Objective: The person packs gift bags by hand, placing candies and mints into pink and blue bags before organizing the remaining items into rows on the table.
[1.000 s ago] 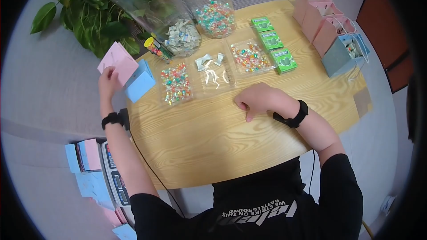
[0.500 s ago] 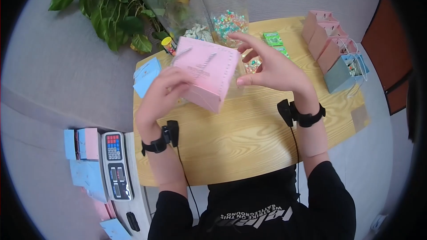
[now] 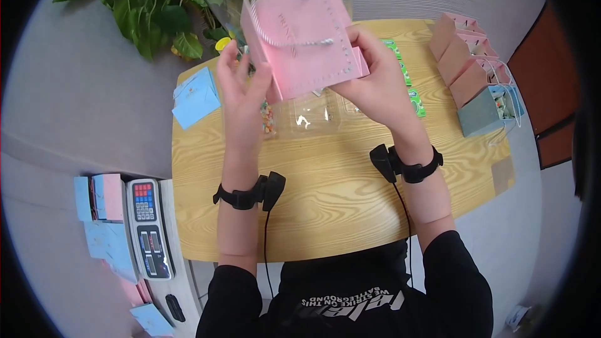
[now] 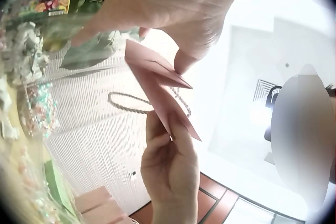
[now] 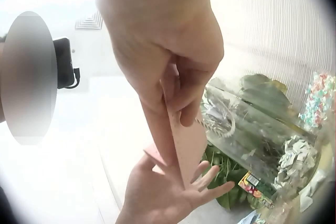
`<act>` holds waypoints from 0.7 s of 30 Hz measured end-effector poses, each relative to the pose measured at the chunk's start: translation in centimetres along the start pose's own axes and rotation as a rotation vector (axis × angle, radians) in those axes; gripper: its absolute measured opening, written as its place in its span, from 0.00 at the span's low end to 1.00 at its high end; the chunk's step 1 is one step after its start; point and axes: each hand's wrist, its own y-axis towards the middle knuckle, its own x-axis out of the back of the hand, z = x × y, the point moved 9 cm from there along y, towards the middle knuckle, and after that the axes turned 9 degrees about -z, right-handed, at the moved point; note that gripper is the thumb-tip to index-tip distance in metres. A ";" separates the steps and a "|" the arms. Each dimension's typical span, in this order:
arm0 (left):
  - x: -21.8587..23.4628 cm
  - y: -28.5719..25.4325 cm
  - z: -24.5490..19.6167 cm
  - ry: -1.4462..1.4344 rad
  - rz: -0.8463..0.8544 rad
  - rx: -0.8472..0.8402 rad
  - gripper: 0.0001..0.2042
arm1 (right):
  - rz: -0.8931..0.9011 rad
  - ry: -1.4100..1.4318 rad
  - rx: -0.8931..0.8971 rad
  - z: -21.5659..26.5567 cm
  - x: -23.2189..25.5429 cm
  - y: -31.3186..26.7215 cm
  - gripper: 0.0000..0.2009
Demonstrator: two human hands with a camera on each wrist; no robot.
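Note:
A pink paper gift bag [image 3: 297,40] with white rope handles is held up over the far part of the table. My right hand [image 3: 379,81] pinches its right edge between thumb and fingers, which the right wrist view also shows. At the bag's left side is my left hand [image 3: 244,91], its fingers spread and its thumb [image 4: 186,61] against the cardboard. Seen edge-on in the left wrist view, the bag's side fold stands partly spread. Beneath it, the clear trays [image 3: 313,116] of wrapped candy are partly hidden.
A flat blue bag [image 3: 197,97] lies at the table's left edge. At right stand pink bags [image 3: 457,56] and a filled blue bag [image 3: 485,112]. Green boxes [image 3: 416,103] sit beyond my right hand. A scale [image 3: 150,231] and more folded bags [image 3: 109,244] are at left.
My left hand brought the pink bag from the left edge to the middle. The right hand left the table and took hold of it; the bag was raised and turned, and the left fingers spread.

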 end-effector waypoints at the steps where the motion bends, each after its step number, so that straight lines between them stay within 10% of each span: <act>1: -0.1 -0.4 0.6 -0.086 -0.057 0.122 0.37 | 0.009 -0.004 -0.006 -0.1 -0.3 -0.1 0.16; 7: 0.4 -0.1 0.9 -0.015 -0.043 0.137 0.40 | 0.097 -0.140 0.028 -1.0 -2.4 -1.1 0.13; 9: 1.2 0.4 0.9 -0.111 -0.073 0.162 0.36 | -0.108 -0.416 0.413 1.1 -1.6 -1.2 0.13; 16: 3.1 2.0 2.2 -0.489 -0.070 0.376 0.22 | -0.156 -0.725 0.679 3.3 -2.1 -2.2 0.17; 21: 4.0 2.4 1.5 -0.410 -0.038 0.380 0.20 | 0.523 -0.395 0.432 1.4 -4.7 -3.5 0.09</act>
